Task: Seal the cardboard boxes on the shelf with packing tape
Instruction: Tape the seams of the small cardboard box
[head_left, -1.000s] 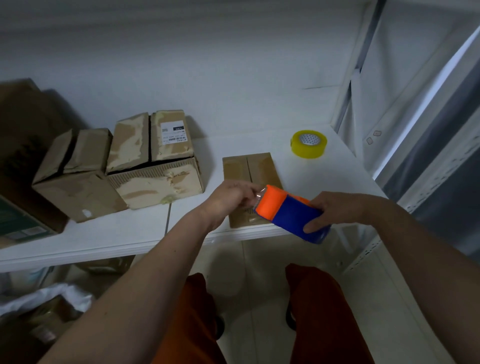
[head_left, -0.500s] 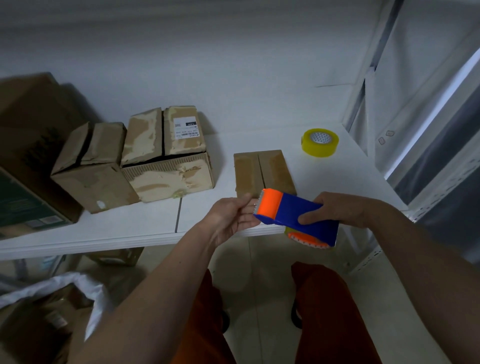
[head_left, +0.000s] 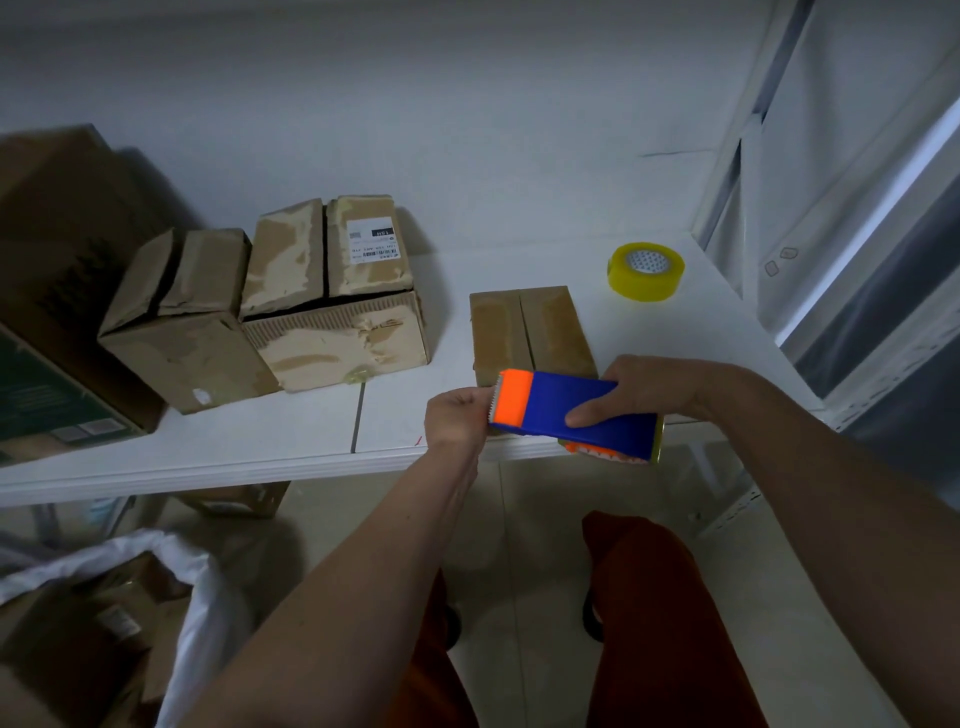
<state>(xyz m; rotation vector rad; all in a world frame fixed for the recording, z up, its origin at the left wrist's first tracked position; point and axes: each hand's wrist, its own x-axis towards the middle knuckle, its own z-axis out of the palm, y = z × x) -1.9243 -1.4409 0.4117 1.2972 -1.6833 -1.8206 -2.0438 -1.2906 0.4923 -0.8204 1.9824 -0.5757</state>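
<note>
A blue and orange tape dispenser (head_left: 576, 414) is held level over the shelf's front edge by my right hand (head_left: 649, 387), which grips its blue body. My left hand (head_left: 457, 418) is closed at the dispenser's orange toothed end, fingers pinched there; whether it holds tape I cannot tell. Right behind the dispenser lies a flat cardboard box (head_left: 530, 332) with its flaps closed. Further left stand a medium box with a white label (head_left: 332, 296) and a smaller box (head_left: 182, 317), both with gaps between their top flaps.
A yellow roll of tape (head_left: 645, 270) lies at the back right of the white shelf (head_left: 234, 441). A large brown and green carton (head_left: 47, 312) fills the left end. A white upright post (head_left: 727, 197) bounds the right. Below the shelf are a white bag (head_left: 171, 571) and my legs.
The dispenser has levelled out and risen a little in front of the flat box. My left hand has stayed closed at its orange end. The view shifted slightly.
</note>
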